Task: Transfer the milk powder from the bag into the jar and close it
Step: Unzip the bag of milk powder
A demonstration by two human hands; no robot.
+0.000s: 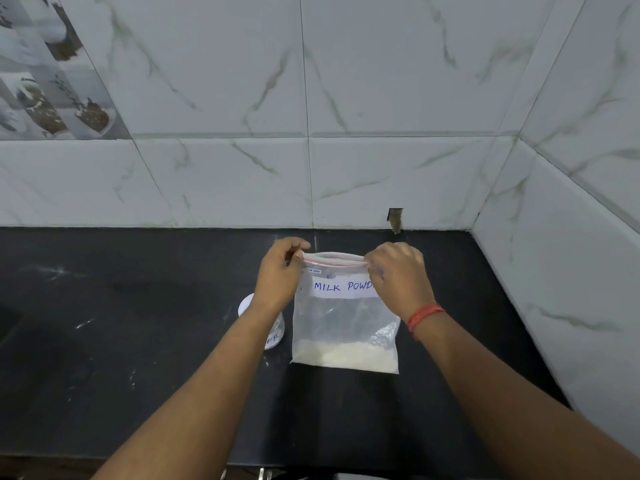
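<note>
A clear zip bag (344,327) labelled "MILK POWD.." stands upright on the black counter, with white powder settled along its bottom. My left hand (280,275) pinches the left end of its red zip strip, and my right hand (398,275) pinches the right end. A red thread band circles my right wrist. The jar (273,332), clear with a white lid and a handwritten label, stands just left of the bag. My left forearm covers most of the jar.
The black counter (138,323) runs left and toward me, with faint white smears on it. Marble-look tiled walls (381,150) close off the back and the right side. A small dark notch (396,220) sits in the wall behind the bag.
</note>
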